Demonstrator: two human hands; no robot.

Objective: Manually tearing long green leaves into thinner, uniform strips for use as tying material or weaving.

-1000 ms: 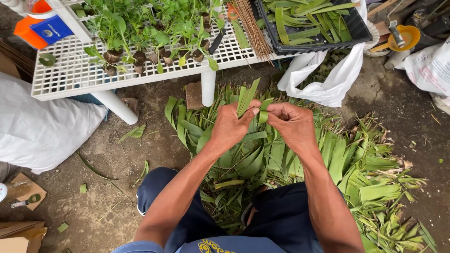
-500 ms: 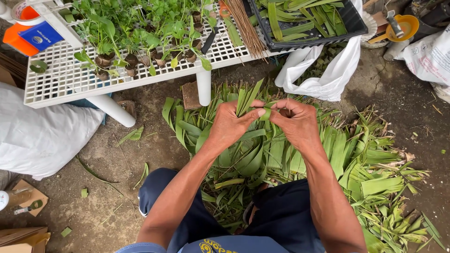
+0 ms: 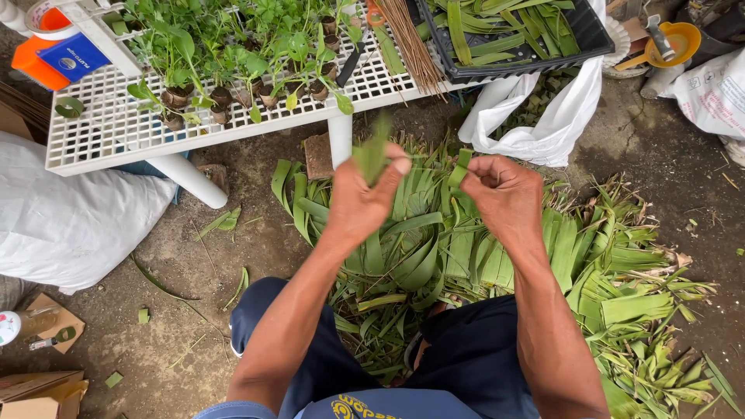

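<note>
My left hand is closed around a piece of green leaf that sticks up past my thumb, blurred. A little to the right, my right hand pinches a narrow green leaf strip. The two hands are apart, with a thin fibre barely visible between them. Both hover above a heap of long green leaves spread on the dirt ground in front of my knees.
A white slatted table at the top carries small potted seedlings, a bundle of thin brown sticks and a black tray of leaf strips. White sacks lie left; another white bag hangs under the tray. An orange funnel sits top right.
My hands were together on one leaf; now they have pulled apart, each holding a separate piece. The view has shifted slightly to the right.
</note>
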